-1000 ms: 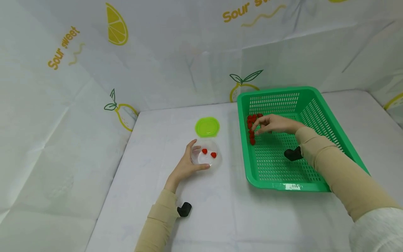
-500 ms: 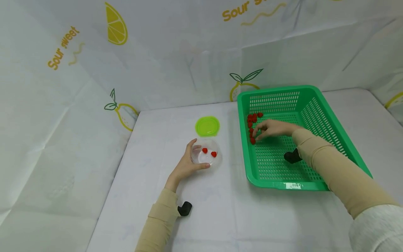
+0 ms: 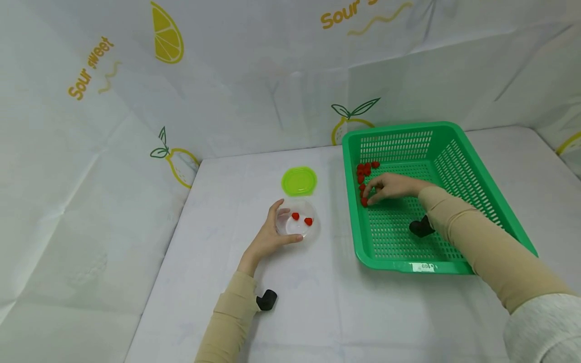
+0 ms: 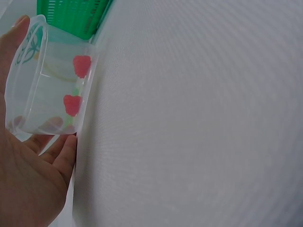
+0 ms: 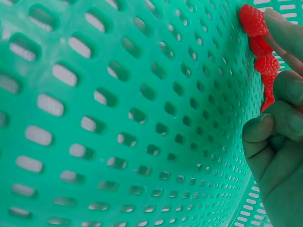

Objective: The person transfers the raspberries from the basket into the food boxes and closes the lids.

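Observation:
In the head view my left hand [image 3: 267,237] curls round a clear plastic tub [image 3: 297,233] standing on the table. Two red raspberries [image 4: 82,66] lie inside it, seen through its wall in the left wrist view. My right hand [image 3: 394,186] reaches down into a green basket [image 3: 408,265]. Its thumb and forefinger pinch the nearest raspberry [image 5: 253,20] of a row along the basket's left side; the other fingers are curled in. More raspberries [image 3: 360,174] lie beyond, towards the back left corner, some partly hidden by the hand.
A lime-green lid [image 3: 299,181] lies on the white table cover [image 3: 308,302], just behind the tub. The basket's raised, slotted walls surround the right hand. A white sheet [image 3: 272,75] with lemon prints hangs behind the table.
My right hand has moved slightly towards me along the row, and its fingertips have closed on the nearest raspberry. The left hand and tub have stayed in place.

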A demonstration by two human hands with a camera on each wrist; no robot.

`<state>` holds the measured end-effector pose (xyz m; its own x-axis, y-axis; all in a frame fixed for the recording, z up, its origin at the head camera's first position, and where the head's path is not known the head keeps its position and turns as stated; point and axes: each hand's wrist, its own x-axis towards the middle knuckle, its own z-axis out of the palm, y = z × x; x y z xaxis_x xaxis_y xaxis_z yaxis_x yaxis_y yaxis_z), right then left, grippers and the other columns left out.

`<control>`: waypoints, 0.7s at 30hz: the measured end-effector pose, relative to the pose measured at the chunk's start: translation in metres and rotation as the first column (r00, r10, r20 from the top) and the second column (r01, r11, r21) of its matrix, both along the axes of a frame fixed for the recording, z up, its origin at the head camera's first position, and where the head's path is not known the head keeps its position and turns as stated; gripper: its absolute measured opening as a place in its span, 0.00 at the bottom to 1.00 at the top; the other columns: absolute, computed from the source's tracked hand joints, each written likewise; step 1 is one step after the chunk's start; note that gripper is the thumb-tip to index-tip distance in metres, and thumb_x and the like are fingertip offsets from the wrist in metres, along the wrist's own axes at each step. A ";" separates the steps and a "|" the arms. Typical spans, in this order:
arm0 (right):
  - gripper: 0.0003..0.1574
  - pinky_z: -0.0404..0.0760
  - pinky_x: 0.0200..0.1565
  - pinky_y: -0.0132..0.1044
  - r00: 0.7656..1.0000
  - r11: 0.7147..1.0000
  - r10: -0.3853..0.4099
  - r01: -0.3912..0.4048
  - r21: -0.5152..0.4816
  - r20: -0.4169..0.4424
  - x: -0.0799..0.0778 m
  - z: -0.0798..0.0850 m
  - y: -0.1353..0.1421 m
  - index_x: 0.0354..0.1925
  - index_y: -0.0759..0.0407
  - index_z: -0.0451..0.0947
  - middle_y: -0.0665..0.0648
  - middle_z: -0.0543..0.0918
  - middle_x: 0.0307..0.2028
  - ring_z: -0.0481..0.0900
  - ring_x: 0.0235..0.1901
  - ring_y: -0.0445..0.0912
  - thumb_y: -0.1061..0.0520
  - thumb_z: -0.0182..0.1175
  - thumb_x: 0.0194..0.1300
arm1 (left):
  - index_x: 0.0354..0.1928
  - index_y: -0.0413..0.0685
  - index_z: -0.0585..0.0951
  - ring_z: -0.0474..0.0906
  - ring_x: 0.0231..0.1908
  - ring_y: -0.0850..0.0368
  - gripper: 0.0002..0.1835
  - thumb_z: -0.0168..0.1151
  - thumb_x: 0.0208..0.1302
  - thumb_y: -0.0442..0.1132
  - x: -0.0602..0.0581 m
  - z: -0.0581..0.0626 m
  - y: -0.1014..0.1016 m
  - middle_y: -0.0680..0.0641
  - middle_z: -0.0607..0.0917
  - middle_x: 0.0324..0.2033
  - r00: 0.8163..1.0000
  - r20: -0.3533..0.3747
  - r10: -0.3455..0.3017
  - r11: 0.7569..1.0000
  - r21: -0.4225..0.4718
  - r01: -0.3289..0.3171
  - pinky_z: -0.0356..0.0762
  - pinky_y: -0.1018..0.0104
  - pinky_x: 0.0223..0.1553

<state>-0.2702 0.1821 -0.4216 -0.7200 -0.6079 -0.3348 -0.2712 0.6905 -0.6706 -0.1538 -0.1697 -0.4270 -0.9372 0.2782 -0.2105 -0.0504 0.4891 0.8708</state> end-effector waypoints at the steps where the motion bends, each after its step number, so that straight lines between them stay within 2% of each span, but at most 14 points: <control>1: 0.17 0.65 0.28 0.34 1.000 1.000 0.000 0.000 0.003 -0.005 0.000 0.000 0.000 0.45 0.58 0.79 0.52 0.70 0.22 0.62 0.22 0.41 0.53 0.63 0.59 | 0.72 0.58 0.43 0.54 0.70 0.48 0.56 0.73 0.48 0.46 0.000 0.000 0.000 0.46 0.62 0.68 1.000 0.000 0.000 1.000 0.000 0.000 0.50 0.45 0.69; 4: 0.16 0.65 0.28 0.34 1.000 1.000 0.001 0.000 0.011 -0.020 0.000 -0.001 -0.001 0.44 0.57 0.80 0.51 0.70 0.20 0.62 0.21 0.41 0.52 0.64 0.58 | 0.72 0.59 0.43 0.54 0.70 0.48 0.56 0.73 0.48 0.46 0.000 0.001 0.000 0.46 0.62 0.68 1.000 0.000 0.000 1.000 -0.001 0.000 0.51 0.45 0.69; 11: 0.18 0.65 0.27 0.34 0.997 0.999 0.026 -0.024 0.030 -0.076 0.000 -0.002 -0.005 0.40 0.56 0.81 0.51 0.72 0.20 0.63 0.21 0.41 0.48 0.68 0.53 | 0.69 0.75 0.47 0.58 0.68 0.55 0.58 0.75 0.39 0.57 -0.013 -0.037 -0.007 0.59 0.66 0.64 0.998 -0.045 0.047 0.999 0.010 -0.046 0.53 0.45 0.68; 16: 0.14 0.64 0.26 0.33 0.985 0.996 0.058 -0.048 0.069 -0.159 0.000 -0.005 -0.008 0.35 0.53 0.80 0.49 0.70 0.18 0.63 0.20 0.41 0.47 0.68 0.53 | 0.69 0.74 0.46 0.57 0.68 0.54 0.57 0.75 0.41 0.53 -0.012 -0.033 -0.007 0.57 0.66 0.65 0.999 -0.028 0.042 0.999 0.012 -0.042 0.53 0.46 0.68; 21: 0.14 0.65 0.27 0.33 0.962 0.991 0.111 -0.086 0.107 -0.249 0.004 -0.002 -0.015 0.33 0.50 0.80 0.49 0.73 0.21 0.64 0.22 0.41 0.45 0.68 0.52 | 0.71 0.65 0.45 0.55 0.69 0.50 0.57 0.74 0.46 0.46 -0.005 -0.015 -0.003 0.49 0.64 0.67 1.000 -0.008 0.023 1.000 0.014 -0.023 0.50 0.45 0.69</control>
